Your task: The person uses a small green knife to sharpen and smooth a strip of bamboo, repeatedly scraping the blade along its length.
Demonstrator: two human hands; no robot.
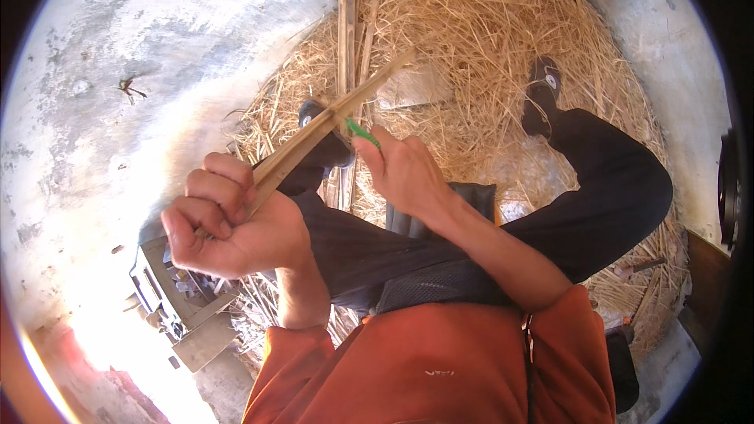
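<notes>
My left hand (236, 216) is closed in a fist around the lower end of a long, split bamboo strip (302, 141). The strip slants up and to the right, away from me, and narrows to a point at its far end. My right hand (404, 169) is closed on a small green-handled tool (361, 133), its thumb pressed along the handle. The handle's tip lies against or very close to the strip about midway along. I cannot make out a blade; the tool's working end is hidden at the strip.
Straw-like shavings (487, 8) cover the floor. More long strips (345, 39) lie beyond the held one, near my left shoe. A grey box (177, 290) with small items stands at my lower left. Pale walls (141, 55) rise on both sides.
</notes>
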